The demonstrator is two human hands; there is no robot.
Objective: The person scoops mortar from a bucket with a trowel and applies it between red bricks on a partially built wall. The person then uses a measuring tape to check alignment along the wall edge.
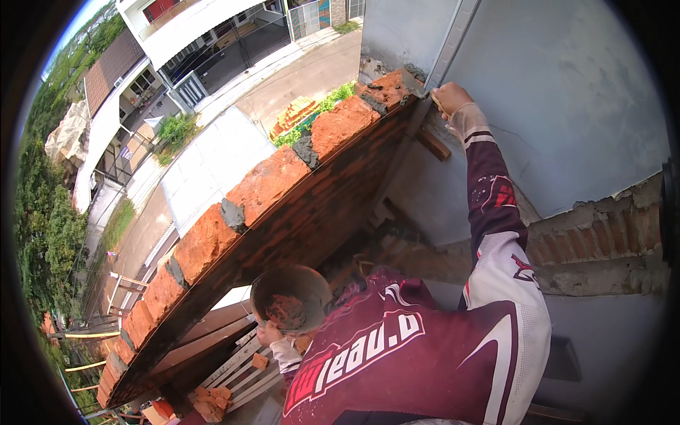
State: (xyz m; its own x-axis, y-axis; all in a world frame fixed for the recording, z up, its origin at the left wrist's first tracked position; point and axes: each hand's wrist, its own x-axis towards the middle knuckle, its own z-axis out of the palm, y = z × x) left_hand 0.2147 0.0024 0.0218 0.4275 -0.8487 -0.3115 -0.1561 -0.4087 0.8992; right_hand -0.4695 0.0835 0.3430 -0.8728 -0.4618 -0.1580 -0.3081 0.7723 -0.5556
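My right hand (452,99) is stretched far out, closed around the handle of a trowel. Its grey blade (413,83) touches the last brick at the far end of the brick wall (273,176), beside the metal post. Grey mortar (305,151) fills the joints between the orange bricks along the wall's top. Low on the near side of the wall, my left hand (268,333) grips the rim of a round, dark bowl (263,292). Some mortar (287,310) lies inside the bowl. The fingers under its rim are partly hidden.
A metal post (453,42) stands against the grey plastered wall (559,92) on the right. Below lie wooden slats (248,368) and loose broken bricks (211,404). Beyond the brick wall, far down, are a street (304,71), houses and a brick pile (296,113).
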